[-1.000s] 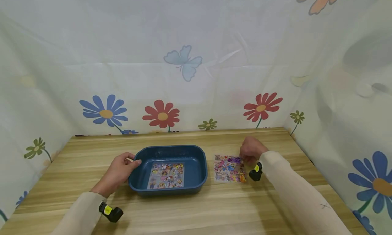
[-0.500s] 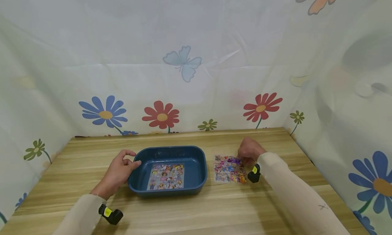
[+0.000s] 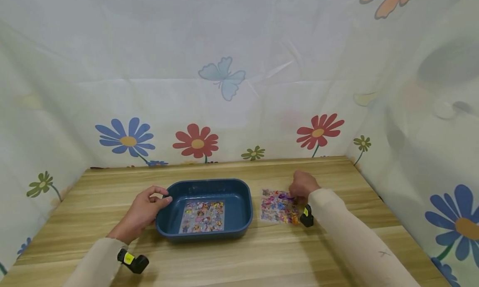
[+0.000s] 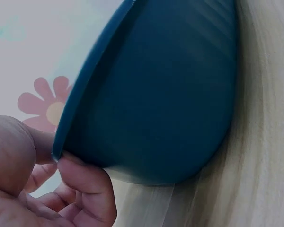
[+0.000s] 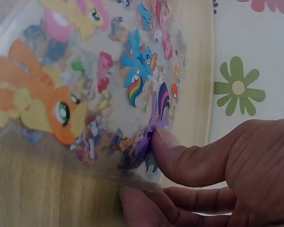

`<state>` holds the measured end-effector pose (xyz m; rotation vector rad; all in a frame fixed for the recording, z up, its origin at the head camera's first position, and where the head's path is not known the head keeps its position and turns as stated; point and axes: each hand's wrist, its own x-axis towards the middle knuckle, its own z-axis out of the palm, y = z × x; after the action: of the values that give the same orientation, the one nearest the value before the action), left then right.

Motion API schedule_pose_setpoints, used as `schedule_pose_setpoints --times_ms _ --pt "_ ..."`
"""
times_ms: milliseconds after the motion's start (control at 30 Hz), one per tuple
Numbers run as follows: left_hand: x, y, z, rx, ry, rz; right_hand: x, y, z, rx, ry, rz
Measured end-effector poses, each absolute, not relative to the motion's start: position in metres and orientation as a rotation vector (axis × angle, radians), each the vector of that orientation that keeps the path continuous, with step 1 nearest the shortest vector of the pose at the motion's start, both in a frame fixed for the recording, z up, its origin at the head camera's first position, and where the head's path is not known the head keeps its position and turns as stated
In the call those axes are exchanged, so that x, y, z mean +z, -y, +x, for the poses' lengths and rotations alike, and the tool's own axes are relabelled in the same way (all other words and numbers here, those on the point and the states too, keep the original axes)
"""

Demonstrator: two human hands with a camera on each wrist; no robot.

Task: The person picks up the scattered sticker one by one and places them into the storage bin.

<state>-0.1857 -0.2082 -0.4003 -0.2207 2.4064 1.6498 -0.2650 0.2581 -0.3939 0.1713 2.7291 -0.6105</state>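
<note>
A transparent, multicoloured plastic sticker sheet (image 3: 277, 208) — judged light, pliable, slippery, best edge-held — is pinched at its edge by the right hand (image 3: 304, 184), just right of the dark-blue rectangular tray (image 3: 203, 237), whose rim is pinched by the left hand (image 3: 145, 207).

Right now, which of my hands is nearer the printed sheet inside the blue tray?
Left. Your left hand grips the left end of the blue tray, left of the printed sheet; your right hand pinches another sheet beyond the tray's right end.
</note>
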Motion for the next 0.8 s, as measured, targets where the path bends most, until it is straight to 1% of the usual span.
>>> schedule_pose_setpoints --times_ms 333,800 --pt "-0.3988 0.2122 -0.1861 1.653 -2.343 -0.225 -0.3954 -0.2546 -0.2668 -0.53 -2.749 0.186" --pt "-0.4009 0.2098 -0.1877 1.639 -2.365 -0.196 -0.3941 -0.2545 -0.2597 -0.457 -2.84 0.125"
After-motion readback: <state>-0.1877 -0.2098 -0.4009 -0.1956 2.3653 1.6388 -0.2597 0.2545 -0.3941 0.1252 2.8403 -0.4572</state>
